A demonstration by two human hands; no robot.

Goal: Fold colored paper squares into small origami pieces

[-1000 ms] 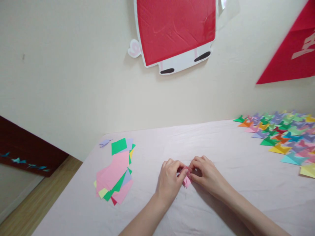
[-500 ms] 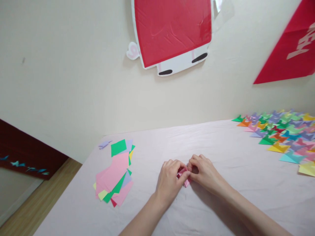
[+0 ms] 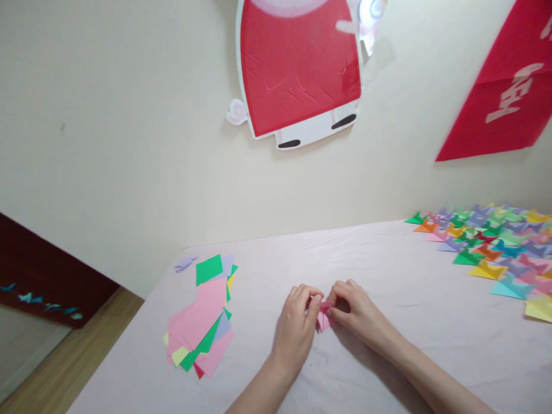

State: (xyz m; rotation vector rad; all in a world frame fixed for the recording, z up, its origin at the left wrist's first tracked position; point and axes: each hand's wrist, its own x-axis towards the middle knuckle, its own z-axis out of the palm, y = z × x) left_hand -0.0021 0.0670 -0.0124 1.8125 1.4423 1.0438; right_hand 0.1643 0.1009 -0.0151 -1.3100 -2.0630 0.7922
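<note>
A small piece of folded pink paper (image 3: 323, 322) is held just above or on the pale cloth, between my two hands. My left hand (image 3: 298, 313) is closed, with thumb and fingers pinching the paper's left side. From the right, my right hand (image 3: 352, 307) pinches its upper right edge between thumb and forefinger. The fingers cover much of the paper, so its exact folds are hidden.
Loose coloured sheets (image 3: 198, 313) lie spread on the left of the cloth-covered table (image 3: 276, 259). A folded lilac piece (image 3: 185, 264) lies behind them. Many folded paper birds (image 3: 487, 270) stand in rows at the right. A wall (image 3: 172, 144) rises behind.
My left thumb has shifted up and left from the front of the pink paper, and more of its lower part shows. The whole view has tilted slightly upward.
</note>
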